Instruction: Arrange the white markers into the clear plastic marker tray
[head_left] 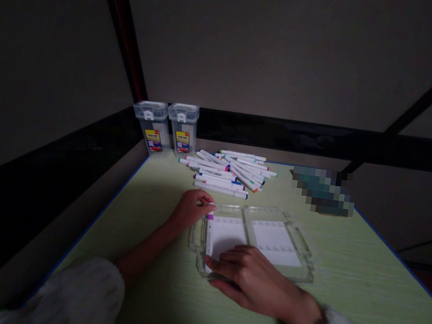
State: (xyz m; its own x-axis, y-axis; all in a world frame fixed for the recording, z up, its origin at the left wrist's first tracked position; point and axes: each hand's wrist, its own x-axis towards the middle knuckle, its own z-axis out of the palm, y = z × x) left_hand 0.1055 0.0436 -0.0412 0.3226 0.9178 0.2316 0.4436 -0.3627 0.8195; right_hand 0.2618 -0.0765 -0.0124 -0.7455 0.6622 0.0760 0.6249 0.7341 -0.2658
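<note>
A white marker with a purple band (pixel 209 236) lies lengthwise along the left side of a clear plastic case (pixel 247 225), which is opened flat on the table. My left hand (pixel 188 213) has its fingers closed at the marker's far end. Reaching in from the right, my right hand (pixel 250 279) rests its index fingertip on the near end, thumb apart below and the other fingers bent over the case. White sheets or liners (pixel 275 240) show inside both halves of the case, with rows of small notches across them.
Behind the case lies a loose pile of white markers (pixel 234 172) with coloured ends. Two lidded clear containers (pixel 152 126) with yellow labels stand at the back left. A blurred-out flat object (pixel 322 190) lies at the back right of the pale green, blue-edged table (pixel 359 289).
</note>
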